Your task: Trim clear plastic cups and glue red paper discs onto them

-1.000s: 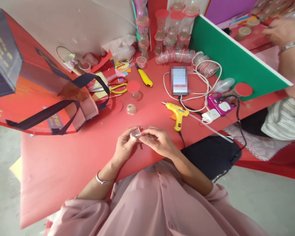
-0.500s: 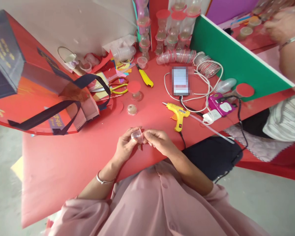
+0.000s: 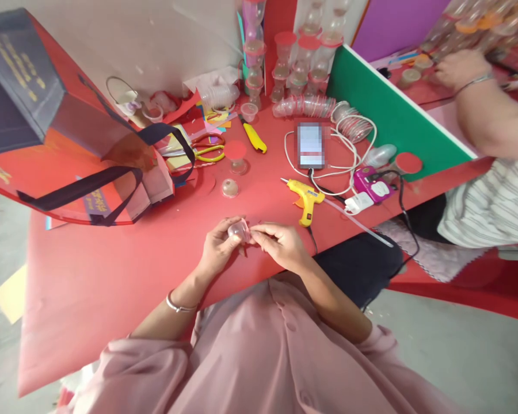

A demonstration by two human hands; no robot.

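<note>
My left hand [image 3: 218, 247] is closed around a small clear plastic cup [image 3: 237, 230], which lies on its side with its rim towards the right. At that rim, the fingertips of my right hand [image 3: 282, 246] are pinched together; any finer thing between them is too small to make out. Beyond my hands, a small clear domed cup [image 3: 230, 188] stands on the table. Behind it is an hourglass-shaped piece with a red top [image 3: 235, 155]. A yellow glue gun [image 3: 304, 200] lies to the right of my hands.
An orange-and-navy bag [image 3: 69, 167] stands at left. Scissors [image 3: 211, 150], a yellow cutter [image 3: 254, 137] and stacked cups [image 3: 304, 106] lie farther back. A phone [image 3: 311, 145], cables and a purple power adapter [image 3: 373, 185] sit near a green board [image 3: 397, 115]. A co-worker's arm [image 3: 483, 115] is beyond it.
My left hand keeps hold of the cup, which has turned slightly. My right fingers drew back a little, then closed at its rim again. The view has shifted; the co-worker's arm has moved.
</note>
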